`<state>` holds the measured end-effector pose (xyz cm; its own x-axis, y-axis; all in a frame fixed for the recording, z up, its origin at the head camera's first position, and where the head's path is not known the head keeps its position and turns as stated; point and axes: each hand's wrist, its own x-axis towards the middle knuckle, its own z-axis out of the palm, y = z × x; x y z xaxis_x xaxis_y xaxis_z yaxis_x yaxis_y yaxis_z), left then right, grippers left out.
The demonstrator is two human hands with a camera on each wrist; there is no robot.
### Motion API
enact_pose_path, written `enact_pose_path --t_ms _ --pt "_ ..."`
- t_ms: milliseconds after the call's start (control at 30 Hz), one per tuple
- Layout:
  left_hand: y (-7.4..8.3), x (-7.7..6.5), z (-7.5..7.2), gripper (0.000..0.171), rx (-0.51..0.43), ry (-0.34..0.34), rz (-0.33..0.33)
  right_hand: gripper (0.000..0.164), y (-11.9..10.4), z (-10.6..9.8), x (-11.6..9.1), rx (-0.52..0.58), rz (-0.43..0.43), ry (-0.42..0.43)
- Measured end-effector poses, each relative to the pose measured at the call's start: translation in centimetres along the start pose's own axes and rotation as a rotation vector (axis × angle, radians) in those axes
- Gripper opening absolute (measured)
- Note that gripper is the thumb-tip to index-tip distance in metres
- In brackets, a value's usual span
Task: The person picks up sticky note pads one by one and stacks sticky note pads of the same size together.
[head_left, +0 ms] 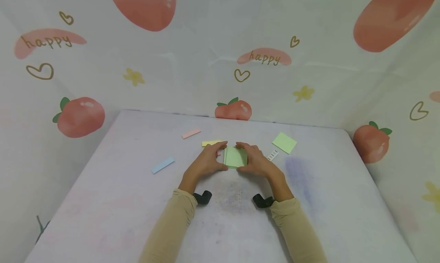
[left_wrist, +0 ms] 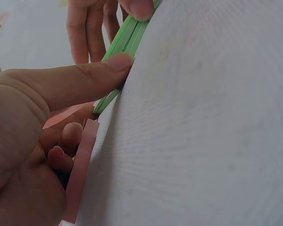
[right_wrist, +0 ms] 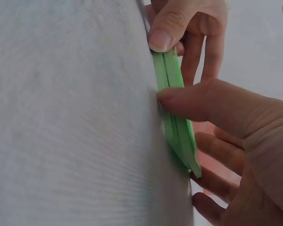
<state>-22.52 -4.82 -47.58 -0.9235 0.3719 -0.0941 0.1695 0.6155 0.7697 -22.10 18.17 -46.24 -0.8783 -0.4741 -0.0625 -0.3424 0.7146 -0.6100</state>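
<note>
A stack of square green sticky note pads (head_left: 236, 157) lies at the middle of the table, its layered edge facing the wrist cameras. My left hand (head_left: 206, 158) holds it from the left, thumb on the near edge (left_wrist: 118, 61) and fingers towards the far side. From the right, my right hand (head_left: 255, 160) grips the same stack the same way, with its thumb pressed on the near edge in the right wrist view. A pink strip pad (left_wrist: 82, 165) stands close beside the left hand's lower curled fingers in the left wrist view.
Past my left hand lie a yellow strip (head_left: 210, 143) and a pink strip (head_left: 191, 133); a blue strip (head_left: 163, 165) is farther left. Right of my right hand are a white strip with dark marks (head_left: 273, 155) and a green square note (head_left: 284, 142). A printed cloth (head_left: 192, 95) hangs behind.
</note>
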Motion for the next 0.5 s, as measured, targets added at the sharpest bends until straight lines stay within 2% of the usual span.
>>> enact_pose_path --t_ms 100,233,500 --pt "0.0 -0.1 0.0 0.092 -0.008 -0.004 -0.003 0.092 0.0 -0.3 -0.2 -0.009 -0.010 -0.002" --pt "0.0 -0.2 -0.1 0.092 -0.011 -0.007 -0.005 0.096 0.0 -1.0 -0.6 -0.016 0.020 0.001" --pt "-0.1 -0.1 -0.1 0.094 -0.006 -0.002 -0.016 0.092 0.2 -1.5 -1.0 -0.041 0.069 -0.029"
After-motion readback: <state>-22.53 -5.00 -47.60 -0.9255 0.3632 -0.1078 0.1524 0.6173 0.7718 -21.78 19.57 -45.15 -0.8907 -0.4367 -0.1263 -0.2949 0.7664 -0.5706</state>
